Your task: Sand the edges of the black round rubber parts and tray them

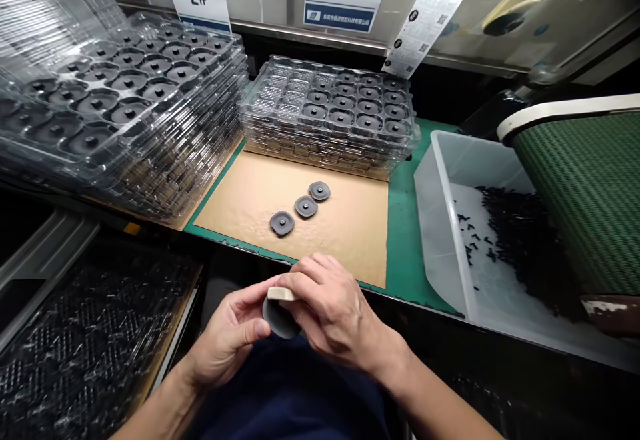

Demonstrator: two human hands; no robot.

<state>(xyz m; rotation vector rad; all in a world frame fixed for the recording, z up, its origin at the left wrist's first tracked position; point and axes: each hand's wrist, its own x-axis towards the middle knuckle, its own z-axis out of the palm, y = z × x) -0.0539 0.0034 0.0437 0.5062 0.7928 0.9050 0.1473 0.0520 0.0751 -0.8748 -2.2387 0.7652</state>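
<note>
Near the front edge of the table, my left hand (225, 333) pinches a dark grey round plastic disc (281, 321) between thumb and fingers. My right hand (333, 307) is closed around a small cream-coloured tool (281, 294), whose blunt end lies over the disc's upper rim. Its working end is hidden by my fingers, so I cannot tell its kind. Beyond my hands, a cardboard sheet (350, 233) bears three similar discs in a slanting row: a near one (281, 223), a middle one (306, 206) and a far one (319, 191).
Clear plastic trays (330, 137) stand stacked behind the cardboard, the top one partly filled with discs. A taller tray stack (165, 153) rises at left. On the right, a translucent bin (440, 227) holds small black pieces beneath a green conveyor belt (585, 180).
</note>
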